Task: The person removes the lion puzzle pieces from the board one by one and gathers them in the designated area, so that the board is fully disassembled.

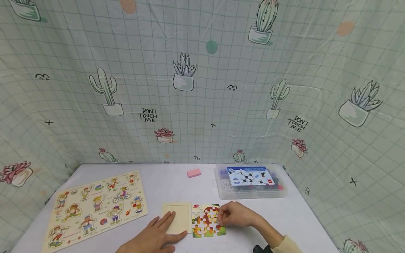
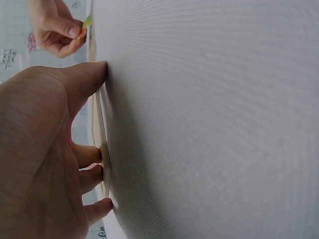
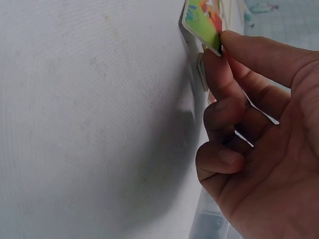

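Note:
My left hand (image 1: 158,233) lies with fingers spread over the left and lower part of a shallow pale wooden puzzle tray (image 1: 182,219). In the left wrist view its fingertips press at the tray's edge (image 2: 103,134). Just right of the tray lies a colourful jigsaw puzzle (image 1: 207,225), its pieces set in rows with small gaps. At the puzzle's right side, my right hand (image 1: 235,213) pinches a green and orange puzzle piece (image 3: 202,27) between thumb and index finger, the other fingers curled. The piece is tilted, close over the white tabletop.
A larger wooden board (image 1: 98,207) with pictures of children at play lies on the left. Behind the puzzle sit a pink eraser-like block (image 1: 194,173) and, further right, a clear plastic case (image 1: 250,191) with a blue label. A patterned curtain (image 1: 202,116) surrounds the table.

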{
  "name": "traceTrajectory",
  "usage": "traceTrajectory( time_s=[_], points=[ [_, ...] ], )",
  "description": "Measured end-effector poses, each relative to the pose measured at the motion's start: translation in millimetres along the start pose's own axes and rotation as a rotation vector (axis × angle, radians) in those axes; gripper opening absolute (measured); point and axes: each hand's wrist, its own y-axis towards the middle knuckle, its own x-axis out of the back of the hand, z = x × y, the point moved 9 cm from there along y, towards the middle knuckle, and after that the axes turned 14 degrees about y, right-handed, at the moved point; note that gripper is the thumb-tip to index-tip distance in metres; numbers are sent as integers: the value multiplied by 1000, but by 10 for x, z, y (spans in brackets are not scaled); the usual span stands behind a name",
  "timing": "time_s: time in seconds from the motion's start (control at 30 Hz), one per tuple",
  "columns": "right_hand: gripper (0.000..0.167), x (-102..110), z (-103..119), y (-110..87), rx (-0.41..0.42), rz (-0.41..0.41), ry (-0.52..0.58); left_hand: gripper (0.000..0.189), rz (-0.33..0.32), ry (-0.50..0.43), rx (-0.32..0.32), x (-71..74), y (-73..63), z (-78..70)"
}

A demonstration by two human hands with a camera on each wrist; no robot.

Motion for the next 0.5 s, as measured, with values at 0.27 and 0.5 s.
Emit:
traceTrajectory(
  time_s=[0.27, 0.5],
  points=[
    [8, 13, -48, 29, -31, -44, -70, 46, 27, -27, 15, -7, 5, -1],
    [9, 0, -90, 48, -41, -60, -71, 47, 19, -7, 12, -15, -4, 6]
  ],
)
